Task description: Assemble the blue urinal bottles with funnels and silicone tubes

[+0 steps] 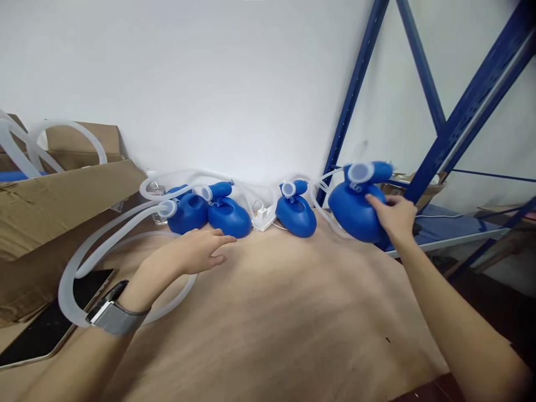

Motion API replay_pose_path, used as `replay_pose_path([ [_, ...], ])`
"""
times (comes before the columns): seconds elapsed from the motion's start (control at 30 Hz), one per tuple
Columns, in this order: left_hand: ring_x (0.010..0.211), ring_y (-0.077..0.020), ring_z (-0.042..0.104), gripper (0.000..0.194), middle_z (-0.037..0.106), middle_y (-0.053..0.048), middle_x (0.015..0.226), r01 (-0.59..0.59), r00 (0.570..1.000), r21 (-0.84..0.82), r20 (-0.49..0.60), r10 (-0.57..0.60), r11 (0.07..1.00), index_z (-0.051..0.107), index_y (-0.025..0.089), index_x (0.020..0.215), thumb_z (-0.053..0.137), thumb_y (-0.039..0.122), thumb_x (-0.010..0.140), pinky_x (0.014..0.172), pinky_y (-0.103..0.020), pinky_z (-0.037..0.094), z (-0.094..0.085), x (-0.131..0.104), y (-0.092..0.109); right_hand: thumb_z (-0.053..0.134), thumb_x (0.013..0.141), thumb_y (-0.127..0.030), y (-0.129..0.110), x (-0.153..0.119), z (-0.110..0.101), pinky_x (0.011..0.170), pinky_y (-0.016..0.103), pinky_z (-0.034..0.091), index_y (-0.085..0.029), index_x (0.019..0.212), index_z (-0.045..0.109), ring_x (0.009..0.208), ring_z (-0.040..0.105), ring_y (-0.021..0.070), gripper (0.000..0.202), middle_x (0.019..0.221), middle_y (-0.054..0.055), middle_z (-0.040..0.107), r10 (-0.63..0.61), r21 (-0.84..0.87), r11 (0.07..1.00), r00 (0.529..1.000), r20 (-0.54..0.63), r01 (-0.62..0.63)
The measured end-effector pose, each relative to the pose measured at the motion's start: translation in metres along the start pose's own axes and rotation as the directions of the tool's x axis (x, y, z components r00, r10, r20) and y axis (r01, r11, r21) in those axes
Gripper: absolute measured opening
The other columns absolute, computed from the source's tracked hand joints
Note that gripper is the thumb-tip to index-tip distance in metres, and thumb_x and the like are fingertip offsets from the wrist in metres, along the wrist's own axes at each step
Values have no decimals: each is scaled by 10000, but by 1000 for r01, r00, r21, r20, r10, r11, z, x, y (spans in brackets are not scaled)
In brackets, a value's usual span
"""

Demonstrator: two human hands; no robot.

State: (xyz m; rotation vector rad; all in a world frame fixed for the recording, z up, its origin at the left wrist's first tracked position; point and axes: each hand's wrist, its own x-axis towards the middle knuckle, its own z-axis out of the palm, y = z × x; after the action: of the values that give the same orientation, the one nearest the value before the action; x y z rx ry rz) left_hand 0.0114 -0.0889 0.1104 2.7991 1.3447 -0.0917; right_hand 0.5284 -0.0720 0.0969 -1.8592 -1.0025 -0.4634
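My right hand (396, 215) grips a blue plastic urinal bottle (355, 212) by its right side, at the table's right edge. The bottle has a white round cap and a clear hose; it looks slightly blurred. My left hand (195, 251) is open, fingers stretched to the right, holding nothing. Just behind it are a blue urinal bottle (230, 216) and, farther left, another blue bottle (188, 215) with its hose looping forward. A further blue urinal bottle (296, 216) rests between my hands, near the wall.
A cardboard box (67, 201) with hoses stands at the left. A black tablet-like device (46, 326) lies below it. A white power strip with a plug (262, 216) sits by the wall. Blue metal shelving (456, 134) rises at the right. The wooden table (285, 324) spreads in front.
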Motion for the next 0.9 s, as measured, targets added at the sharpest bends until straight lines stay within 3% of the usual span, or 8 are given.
replay_pose_path([
  [0.13,1316,-332,593,545,559,-74,1546,-8,1000,13,8,8,1000,552,294,1505,550,309,961,1048,-429,498,-5,-2,6,698,804,-617,2,-23,26,858,527,525,-132,998,797,990,692,416,531,970,212,751,114,-99,990,985,131,-101],
  [0.27,1325,-342,590,564,569,-109,1527,24,998,16,53,-25,1000,547,277,1519,571,311,956,1067,-441,486,-4,1,9,595,890,-635,0,-29,53,859,494,534,-118,964,773,1026,690,400,552,1059,228,732,76,-225,974,952,297,-7],
  [0.37,1326,-331,592,573,598,-122,1488,37,997,-11,74,-36,999,539,275,1526,570,325,956,1068,-437,488,1,4,7,557,911,-645,-3,-29,74,882,489,528,-96,942,758,1082,666,411,585,1107,251,715,52,-240,970,932,358,38],
  [0.53,1305,-340,598,562,609,-133,1471,29,996,20,83,-31,999,555,268,1516,561,337,958,1065,-448,480,4,7,4,506,954,-603,-13,-26,101,1033,515,459,-57,1229,677,1278,566,429,635,1316,279,636,16,-219,972,914,405,80],
  [0.67,1271,-352,619,574,647,-139,1410,36,995,8,94,-36,999,547,279,1520,549,340,950,1010,-466,511,6,9,2,497,969,-611,-20,-26,107,1118,549,388,-49,1530,411,1382,484,440,799,1459,292,540,21,-207,976,906,424,74],
  [0.73,1253,-362,628,576,659,-140,1391,31,994,11,100,-32,999,545,288,1520,549,347,947,985,-478,520,8,10,2,530,959,-584,-25,-31,105,1151,563,346,-49,1599,271,1433,418,444,873,1521,304,456,-66,-180,974,926,371,141],
  [0.8,1247,-368,631,574,665,-137,1387,27,994,17,104,-29,999,550,294,1515,554,352,944,978,-483,520,9,11,3,522,970,-505,-36,-38,102,1184,538,314,-84,1595,295,1451,383,408,787,1542,268,424,-276,-109,941,914,298,320],
  [0.9,1236,-365,639,583,659,-136,1399,35,992,13,125,-36,999,537,295,1525,556,348,944,971,-475,522,10,12,5,433,1007,-426,-66,-50,98,1181,474,350,-163,1501,471,1382,446,349,562,1456,185,522,-528,12,834,793,305,551],
])
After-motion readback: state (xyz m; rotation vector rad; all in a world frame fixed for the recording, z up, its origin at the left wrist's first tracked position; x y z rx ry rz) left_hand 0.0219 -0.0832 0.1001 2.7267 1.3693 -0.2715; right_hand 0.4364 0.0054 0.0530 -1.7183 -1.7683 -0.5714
